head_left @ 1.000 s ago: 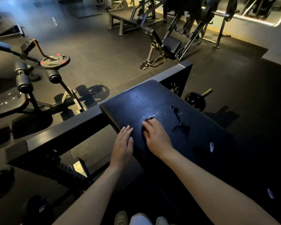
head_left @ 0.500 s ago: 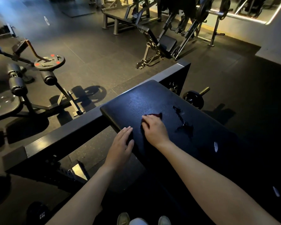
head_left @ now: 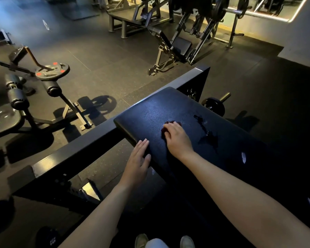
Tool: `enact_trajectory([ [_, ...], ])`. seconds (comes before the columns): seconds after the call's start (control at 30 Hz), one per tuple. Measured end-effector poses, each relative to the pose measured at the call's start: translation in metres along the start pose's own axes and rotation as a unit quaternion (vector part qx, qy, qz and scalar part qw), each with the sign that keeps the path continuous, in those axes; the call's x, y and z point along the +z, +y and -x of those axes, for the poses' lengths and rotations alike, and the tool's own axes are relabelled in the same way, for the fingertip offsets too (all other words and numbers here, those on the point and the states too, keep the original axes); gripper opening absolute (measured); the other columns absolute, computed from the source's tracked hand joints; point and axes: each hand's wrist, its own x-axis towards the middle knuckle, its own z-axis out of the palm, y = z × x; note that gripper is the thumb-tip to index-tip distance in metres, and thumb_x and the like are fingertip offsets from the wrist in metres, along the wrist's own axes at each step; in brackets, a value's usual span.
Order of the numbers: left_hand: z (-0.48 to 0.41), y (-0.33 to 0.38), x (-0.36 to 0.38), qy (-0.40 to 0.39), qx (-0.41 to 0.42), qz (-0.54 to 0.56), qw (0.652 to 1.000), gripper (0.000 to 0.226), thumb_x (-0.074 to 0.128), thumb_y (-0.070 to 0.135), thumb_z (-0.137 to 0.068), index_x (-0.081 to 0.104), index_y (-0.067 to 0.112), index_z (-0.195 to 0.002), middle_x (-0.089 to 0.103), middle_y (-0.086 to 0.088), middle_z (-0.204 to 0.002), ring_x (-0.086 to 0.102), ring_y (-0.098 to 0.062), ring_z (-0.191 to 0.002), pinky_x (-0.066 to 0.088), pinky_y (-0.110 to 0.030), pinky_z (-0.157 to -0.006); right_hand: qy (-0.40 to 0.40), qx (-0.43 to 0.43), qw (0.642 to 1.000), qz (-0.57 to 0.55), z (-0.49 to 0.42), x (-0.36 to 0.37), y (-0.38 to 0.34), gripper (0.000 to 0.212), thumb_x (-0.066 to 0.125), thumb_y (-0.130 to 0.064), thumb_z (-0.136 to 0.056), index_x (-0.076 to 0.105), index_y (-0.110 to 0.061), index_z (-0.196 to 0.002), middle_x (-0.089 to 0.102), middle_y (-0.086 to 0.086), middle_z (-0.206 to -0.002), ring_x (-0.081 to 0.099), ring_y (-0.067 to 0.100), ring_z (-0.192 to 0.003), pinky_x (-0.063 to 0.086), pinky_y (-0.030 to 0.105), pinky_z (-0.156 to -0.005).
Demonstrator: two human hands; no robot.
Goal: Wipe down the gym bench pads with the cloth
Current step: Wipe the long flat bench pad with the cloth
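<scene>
A black padded gym bench pad (head_left: 150,111) runs from the centre toward the lower right. My right hand (head_left: 177,138) lies on its top with the fingers curled over a dark red cloth (head_left: 176,122); only the cloth's edges show past the fingertips. My left hand (head_left: 137,161) rests flat on the pad's near left edge, fingers straight. A wet streak (head_left: 207,135) glistens on the pad just right of my right hand.
A black steel frame beam (head_left: 79,145) crosses under the pad's far end. A roller machine with a weight plate (head_left: 52,71) stands at left. An incline bench (head_left: 168,43) stands at the back, and a small plate on a peg (head_left: 215,105) sits right of the pad.
My right hand has slid the cloth a little farther along the pad, and more of the red cloth now shows. My left hand has stayed on the pad's edge.
</scene>
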Motion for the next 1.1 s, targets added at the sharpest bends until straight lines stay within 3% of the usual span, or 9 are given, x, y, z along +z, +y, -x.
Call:
enact_trajectory([
  [0.07,0.001,0.004,-0.002,0.000,-0.021,0.052,0.998,0.050,0.049,0.013,-0.105,0.039,0.021,-0.153,0.034,0.010,-0.157,0.023,0.005,-0.146,0.022,-0.027,-0.123,-0.009,-0.026,0.999,-0.024,0.013,0.009,-0.015,0.031,0.054,-0.016,-0.098,0.063,-0.012,-0.127,0.059,0.008,-0.135,0.047,0.027,-0.133,0.036,0.039,-0.113],
  [0.17,0.001,0.010,-0.005,0.022,-0.085,0.175,0.981,0.051,0.045,0.016,-0.107,0.032,0.026,-0.156,0.045,0.010,-0.150,0.038,0.016,-0.132,0.033,-0.016,-0.113,-0.037,-0.064,0.994,-0.080,0.038,0.020,-0.044,0.030,0.056,-0.013,-0.097,0.066,-0.012,-0.126,0.063,0.006,-0.131,0.050,0.019,-0.128,0.035,0.030,-0.112],
  [0.27,-0.005,0.019,-0.010,0.073,-0.156,0.293,0.940,0.050,0.045,0.026,-0.101,0.041,0.029,-0.151,0.054,0.006,-0.144,0.048,-0.002,-0.134,0.034,-0.040,-0.120,-0.075,0.002,0.979,-0.190,0.043,0.025,-0.065,0.037,0.050,-0.015,-0.102,0.058,-0.017,-0.138,0.057,0.000,-0.141,0.043,0.011,-0.136,0.027,0.020,-0.113],
  [0.33,-0.012,0.030,-0.014,0.092,-0.165,0.346,0.919,0.045,0.043,0.020,-0.101,0.050,0.023,-0.145,0.056,0.002,-0.142,0.051,-0.009,-0.133,0.036,-0.044,-0.118,-0.100,0.070,0.948,-0.295,0.036,0.026,-0.075,0.040,0.048,-0.017,-0.103,0.055,-0.022,-0.141,0.056,-0.005,-0.141,0.047,0.006,-0.132,0.033,0.026,-0.116],
  [0.4,-0.017,0.035,-0.012,0.092,-0.134,0.296,0.941,0.044,0.046,0.017,-0.102,0.050,0.023,-0.146,0.044,0.001,-0.154,0.039,-0.008,-0.142,0.028,-0.042,-0.123,-0.104,0.090,0.923,-0.358,0.031,0.024,-0.079,0.040,0.047,-0.019,-0.102,0.054,-0.025,-0.141,0.057,-0.007,-0.140,0.050,0.005,-0.130,0.037,0.032,-0.115],
  [0.5,-0.016,0.022,0.000,0.065,-0.055,0.065,0.994,0.059,0.060,0.016,-0.098,0.040,0.030,-0.152,0.007,-0.002,-0.167,0.009,-0.014,-0.153,0.011,-0.035,-0.124,-0.055,0.026,0.968,-0.244,0.035,0.015,-0.063,0.040,0.049,-0.016,-0.101,0.054,-0.020,-0.141,0.057,-0.003,-0.139,0.050,0.006,-0.127,0.037,0.024,-0.112],
  [0.67,-0.025,-0.001,0.003,0.133,-0.049,-0.170,0.975,0.039,0.050,0.037,-0.101,0.054,0.036,-0.140,0.024,0.004,-0.164,0.019,-0.025,-0.145,0.017,-0.045,-0.118,0.014,-0.072,0.997,-0.021,0.050,0.023,-0.023,0.035,0.054,-0.019,-0.096,0.063,-0.012,-0.129,0.058,0.005,-0.134,0.049,0.023,-0.129,0.038,0.034,-0.111],
  [0.9,-0.039,-0.007,-0.007,0.132,-0.138,-0.037,0.981,0.036,0.049,0.022,-0.104,0.058,0.026,-0.138,0.030,0.002,-0.159,0.025,-0.029,-0.135,0.022,-0.041,-0.119,0.030,-0.101,0.994,0.013,0.049,0.026,-0.030,0.032,0.057,-0.023,-0.094,0.063,-0.013,-0.125,0.062,0.000,-0.122,0.052,0.020,-0.121,0.046,0.036,-0.103],
  [1.1,0.008,0.023,0.026,0.126,-0.087,-0.002,0.988,0.035,0.054,0.017,-0.102,0.063,0.028,-0.133,0.035,0.006,-0.153,0.021,-0.011,-0.127,0.017,-0.023,-0.110,0.069,-0.082,0.993,-0.043,0.072,0.011,-0.022,0.031,0.059,-0.017,-0.094,0.066,-0.020,-0.124,0.065,-0.008,-0.118,0.055,0.012,-0.112,0.046,0.026,-0.095],
])
